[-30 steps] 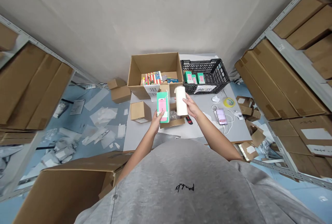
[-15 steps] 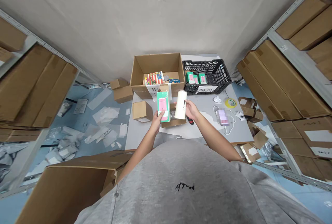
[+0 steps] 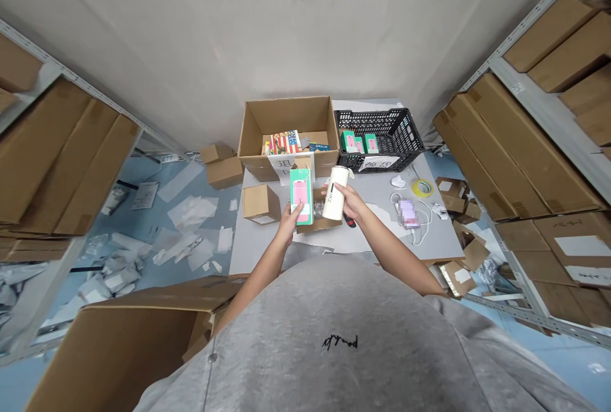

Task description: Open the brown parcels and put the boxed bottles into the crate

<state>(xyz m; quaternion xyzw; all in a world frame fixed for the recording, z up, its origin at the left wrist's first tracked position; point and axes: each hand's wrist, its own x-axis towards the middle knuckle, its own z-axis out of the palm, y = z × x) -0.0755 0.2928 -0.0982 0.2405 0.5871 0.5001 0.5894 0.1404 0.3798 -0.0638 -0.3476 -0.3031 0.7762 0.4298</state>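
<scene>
My left hand (image 3: 289,221) grips a green box (image 3: 300,192) with a pink picture on its front, thumb across its lower face. In my right hand (image 3: 351,200) is a cream-coloured bottle (image 3: 336,194) with dark lettering and a small loop at its top, tilted slightly to the right. Below and between the two stands an open small carton (image 3: 319,226) with clear wrapping inside, partly hidden by the box and the bottle. A dark and red object (image 3: 351,222) lies beside my right hand, mostly covered.
A large open carton (image 3: 289,109) with books stands at the back, next to a black crate (image 3: 403,138) with several green boxes. On the table are a small closed carton (image 3: 260,204), yellow tape (image 3: 422,188) and a phone with a cable (image 3: 408,214). Shelves flank both sides.
The bottle has turned in my right hand and its top has tipped rightward, so the loop and more lettering show. The green box stays nearly where it was.
</scene>
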